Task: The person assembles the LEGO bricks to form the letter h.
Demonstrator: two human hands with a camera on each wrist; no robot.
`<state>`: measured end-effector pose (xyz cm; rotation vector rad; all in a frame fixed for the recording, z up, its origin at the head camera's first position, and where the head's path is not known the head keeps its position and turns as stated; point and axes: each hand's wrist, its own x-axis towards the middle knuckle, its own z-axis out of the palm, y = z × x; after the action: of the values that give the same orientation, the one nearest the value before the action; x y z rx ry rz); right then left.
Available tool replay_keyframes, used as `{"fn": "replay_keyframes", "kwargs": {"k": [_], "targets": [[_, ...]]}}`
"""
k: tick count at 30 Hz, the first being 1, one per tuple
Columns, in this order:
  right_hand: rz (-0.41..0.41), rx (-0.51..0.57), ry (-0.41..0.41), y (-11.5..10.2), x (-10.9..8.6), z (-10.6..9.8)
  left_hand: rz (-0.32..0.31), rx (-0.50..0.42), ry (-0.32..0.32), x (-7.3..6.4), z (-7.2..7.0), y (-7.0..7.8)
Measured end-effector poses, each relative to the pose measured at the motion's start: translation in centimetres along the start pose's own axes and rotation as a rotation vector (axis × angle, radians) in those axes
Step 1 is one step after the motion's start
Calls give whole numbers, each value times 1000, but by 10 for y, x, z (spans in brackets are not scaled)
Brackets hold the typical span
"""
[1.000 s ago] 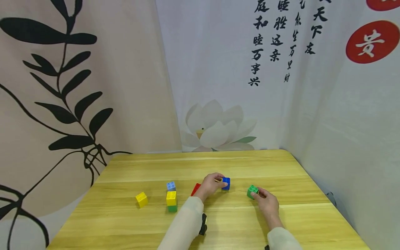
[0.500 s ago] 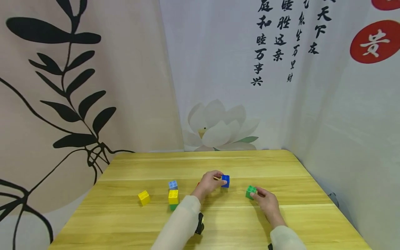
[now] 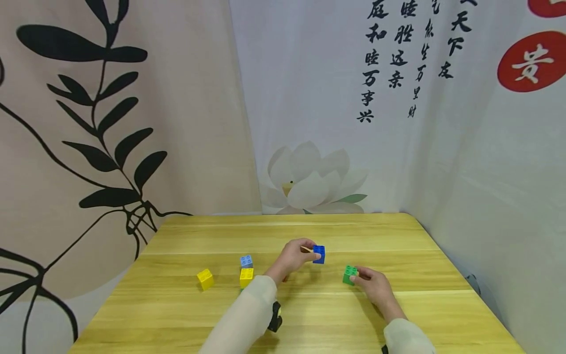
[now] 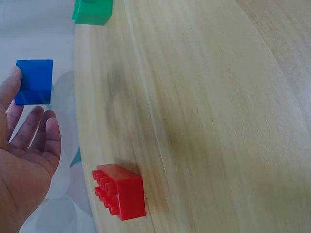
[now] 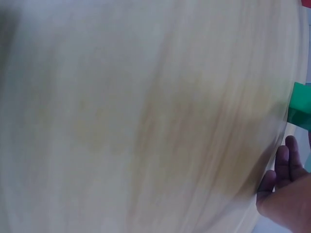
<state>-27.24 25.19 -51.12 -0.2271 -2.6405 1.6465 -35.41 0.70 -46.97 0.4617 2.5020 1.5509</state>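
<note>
My left hand [image 3: 295, 256] pinches a blue toy building brick [image 3: 319, 254] between thumb and fingers, above the table in the left wrist view. To the right, my right hand [image 3: 375, 287] holds a green toy building brick [image 3: 349, 275] by its near right side, studs up. The two bricks are apart. In the right wrist view the green brick [image 5: 300, 107] is cut off by the frame edge. A red brick [image 4: 127, 195] with several studs lies on the table near the left hand in the left wrist view; the left arm hides it in the head view.
On the left of the wooden table [image 3: 146, 305] are a single yellow brick [image 3: 205, 279], another yellow brick [image 3: 246, 277] and a light blue brick [image 3: 246, 261] just behind it. The left sleeve covers most of a green piece under the second yellow brick. A printed curtain [image 3: 208, 123] hangs behind.
My right hand has moved a little left with the green brick, towards the blue one. My left hand has risen slightly with the blue brick, and its arm now hides the red brick.
</note>
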Motion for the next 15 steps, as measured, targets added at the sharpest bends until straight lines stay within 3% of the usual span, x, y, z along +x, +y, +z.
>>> {"fn": "replay_keyframes", "kwargs": {"k": [15], "targets": [[-97,-24,-95,-6,1,17,12,-40,13,-12,-13,4]]}}
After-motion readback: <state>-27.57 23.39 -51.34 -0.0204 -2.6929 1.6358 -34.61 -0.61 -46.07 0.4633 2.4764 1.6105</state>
